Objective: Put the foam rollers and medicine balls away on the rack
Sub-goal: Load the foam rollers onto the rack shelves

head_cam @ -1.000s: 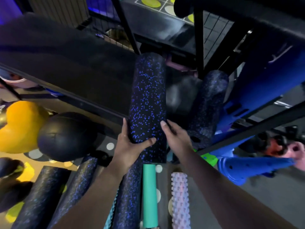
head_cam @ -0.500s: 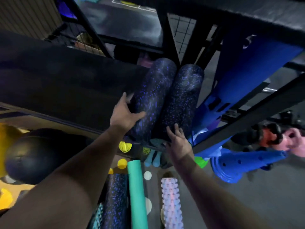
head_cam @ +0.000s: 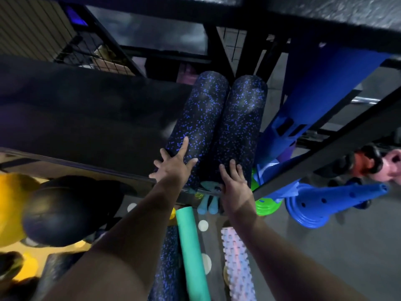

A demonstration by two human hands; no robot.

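Two black foam rollers with blue specks lie side by side on the rack shelf (head_cam: pixel 86 127). My left hand (head_cam: pixel 173 166) rests flat with spread fingers on the near end of the left roller (head_cam: pixel 195 118). My right hand (head_cam: pixel 233 181) lies flat against the near end of the right roller (head_cam: pixel 240 122). Below on the floor lie another speckled roller (head_cam: pixel 167 268), a teal roller (head_cam: pixel 192 253) and a pale knobbly roller (head_cam: pixel 237 268). A black medicine ball (head_cam: pixel 63 216) and a yellow ball (head_cam: pixel 13 203) sit at the left.
A black mat covers the shelf to the left of the rollers. Blue plastic steps (head_cam: pixel 314 101) lean at the right of the rack. A blue cone (head_cam: pixel 329 198), a green disc (head_cam: pixel 267 205) and kettlebells (head_cam: pixel 373 164) lie on the floor at the right.
The roller I held in both hands has gone onto the shelf beside the other one. Both hands have slid to the rollers' near ends and now lie flat on them.
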